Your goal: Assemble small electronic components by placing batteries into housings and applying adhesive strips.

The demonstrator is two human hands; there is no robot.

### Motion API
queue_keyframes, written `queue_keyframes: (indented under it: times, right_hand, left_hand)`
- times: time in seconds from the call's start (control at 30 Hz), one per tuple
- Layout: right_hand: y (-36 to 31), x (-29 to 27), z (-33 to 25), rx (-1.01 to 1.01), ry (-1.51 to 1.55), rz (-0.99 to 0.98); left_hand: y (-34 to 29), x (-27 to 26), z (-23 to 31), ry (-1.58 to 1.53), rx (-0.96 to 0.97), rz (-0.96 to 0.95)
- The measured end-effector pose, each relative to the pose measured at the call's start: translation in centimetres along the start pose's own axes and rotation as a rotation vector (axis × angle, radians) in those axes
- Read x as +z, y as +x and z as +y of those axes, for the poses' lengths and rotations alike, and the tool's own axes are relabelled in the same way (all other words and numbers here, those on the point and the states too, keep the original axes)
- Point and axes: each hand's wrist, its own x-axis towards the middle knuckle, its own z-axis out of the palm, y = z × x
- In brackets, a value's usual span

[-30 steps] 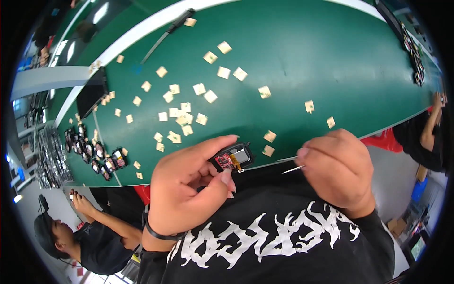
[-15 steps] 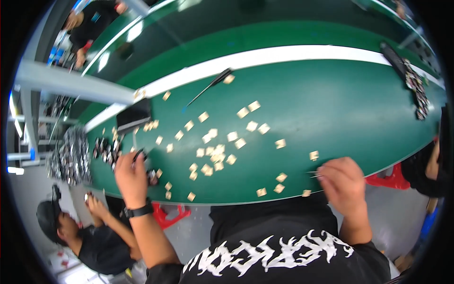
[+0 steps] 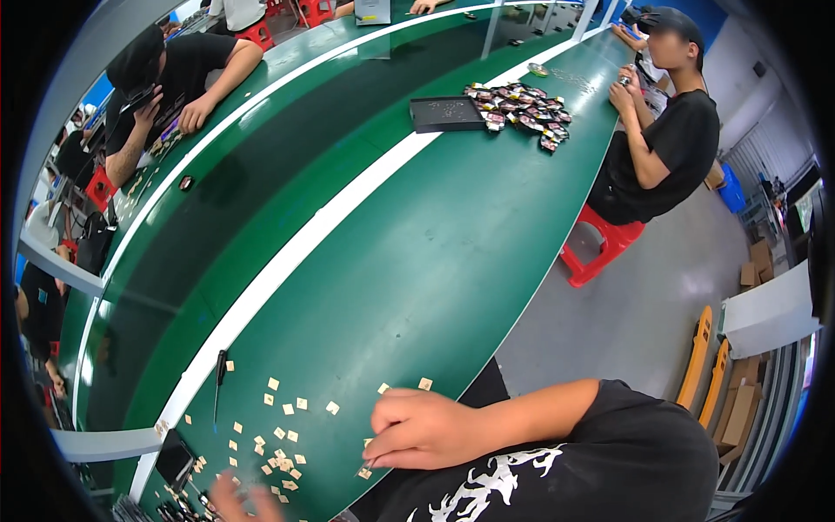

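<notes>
The right hand (image 3: 422, 431) – fingers pinched together on a thin tool (image 3: 360, 469) – hovered at the near edge of the green table (image 3: 435, 261), close to one pale square (image 3: 365, 474). The left hand (image 3: 243, 502) was blurred at the lower edge; whether its fingers gripped anything could not be told. Scattered squares (image 3: 279, 464) and a screwdriver (image 3: 221, 369) lay beyond it.

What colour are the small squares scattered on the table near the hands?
The small squares are pale cream; they show best in the head view.
</notes>
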Motion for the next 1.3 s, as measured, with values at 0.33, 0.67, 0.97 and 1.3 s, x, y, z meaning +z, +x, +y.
queue_keyframes:
  times: [0.33, 0.67, 0.97, 1.3]
  right_hand:
    - [2.9, -4.4, 2.8, 0.191, -0.151, -0.142]
    - [5.7, -36.4, 15.6, 0.474, -1.457, 0.234]
    - [10.3, -39.5, 16.4, 0.787, -1.243, -0.078]
    - [9.8, -38.8, 15.8, 0.756, -1.217, -0.067]
  left_hand:
    - [-2.7, 6.2, 5.8, -0.177, 0.364, -0.137]
    - [-2.7, 7.5, 5.7, 0.095, 0.406, 0.010]
    - [-2.8, 7.4, 5.3, 0.097, 0.360, -0.024]
    - [-2.5, 7.1, 5.8, 0.068, 0.364, 0.001]
